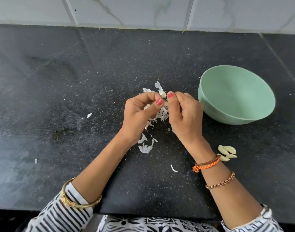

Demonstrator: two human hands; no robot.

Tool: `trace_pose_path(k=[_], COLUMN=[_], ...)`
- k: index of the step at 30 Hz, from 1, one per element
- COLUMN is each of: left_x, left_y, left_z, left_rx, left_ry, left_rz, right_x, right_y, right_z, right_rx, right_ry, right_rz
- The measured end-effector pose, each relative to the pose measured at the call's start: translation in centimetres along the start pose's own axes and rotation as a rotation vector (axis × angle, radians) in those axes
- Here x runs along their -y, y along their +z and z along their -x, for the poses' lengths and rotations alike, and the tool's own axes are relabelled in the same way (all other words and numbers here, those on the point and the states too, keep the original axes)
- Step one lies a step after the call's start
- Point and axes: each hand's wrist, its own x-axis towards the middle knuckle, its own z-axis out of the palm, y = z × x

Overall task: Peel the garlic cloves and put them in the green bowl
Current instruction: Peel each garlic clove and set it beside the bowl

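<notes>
While I stand at the dark stone counter, both my hands meet just above it, a little left of the green bowl. My left hand has its thumb and curled fingers pinched on a garlic clove, and my right hand pinches the same clove from the other side, its thumb pressed against the pale skin near the top. Only a small part of the clove shows between my thumbs (the rest is hidden by my fingers), and a papery strip of skin sticks up from it. Below my hands, loose white peels lie scattered on the counter, with a few stray flakes farther off to the left and one curved sliver near my right forearm. The bowl sits upright to the right of my hands, near but not touching them, and I see no cloves on the part of its inside that faces me. Four cloves lie in a small cluster on the counter just beside my right wrist, in front of the bowl and apart from it. White marbled tiles run along the back edge of the counter.
</notes>
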Motion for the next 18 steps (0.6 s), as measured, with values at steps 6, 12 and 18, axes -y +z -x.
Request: trace_pose_path(k=[6,12,18], left_x=[0.2,0.1,-0.1], left_y=[-0.6,-0.6,-0.4], left_z=[-0.4,-0.2,0.0], left_rx=[-0.083,-0.114,-0.127], left_ry=[0.062,0.141,0.156], left_rz=[0.041,-0.025,-0.047], right_x=[0.8,1.0,1.1], right_y=[-0.2,-0.4,0.1], right_z=[0.0,-0.1,0.5], right_rx=[0.058,0.072,0.056], right_ry=[0.181,0.310,0.368], right_rz=[-0.253,-0.421,-0.457])
